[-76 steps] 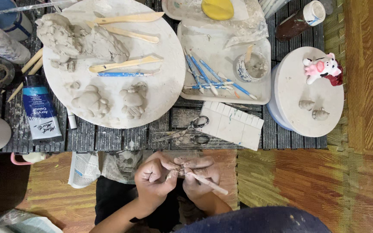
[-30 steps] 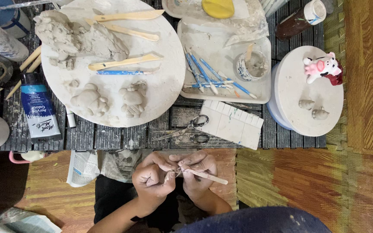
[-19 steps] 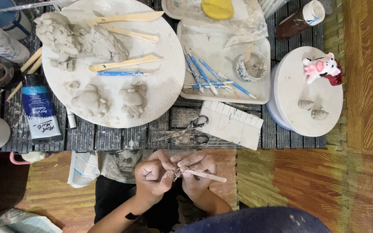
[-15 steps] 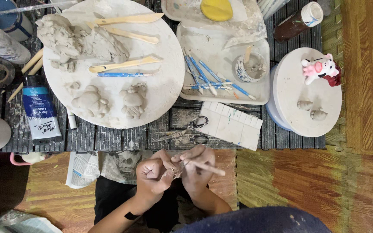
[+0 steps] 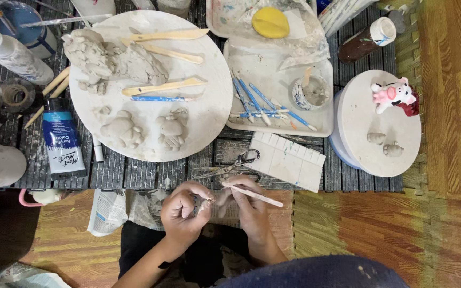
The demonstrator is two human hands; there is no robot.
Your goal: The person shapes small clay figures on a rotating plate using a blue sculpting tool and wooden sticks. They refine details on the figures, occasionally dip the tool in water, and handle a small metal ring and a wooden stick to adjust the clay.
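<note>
Left hand [image 5: 181,212] pinching a small grey lump of soft clay [image 5: 205,206] just below the dark slatted table [image 5: 188,170], right hand [image 5: 247,205] closed around a slender wooden modelling tool [image 5: 254,195]; excess tool pressure could gouge or dislodge the lump.

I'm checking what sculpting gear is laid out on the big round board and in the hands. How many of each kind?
Wooden modelling tools on the round board: 3
Blue-handled tool on the board: 1
Small clay figures: 2
Large clay lump: 1
Stick tool in right hand: 1
Clay bit in left hand: 1
Total: 9
</note>
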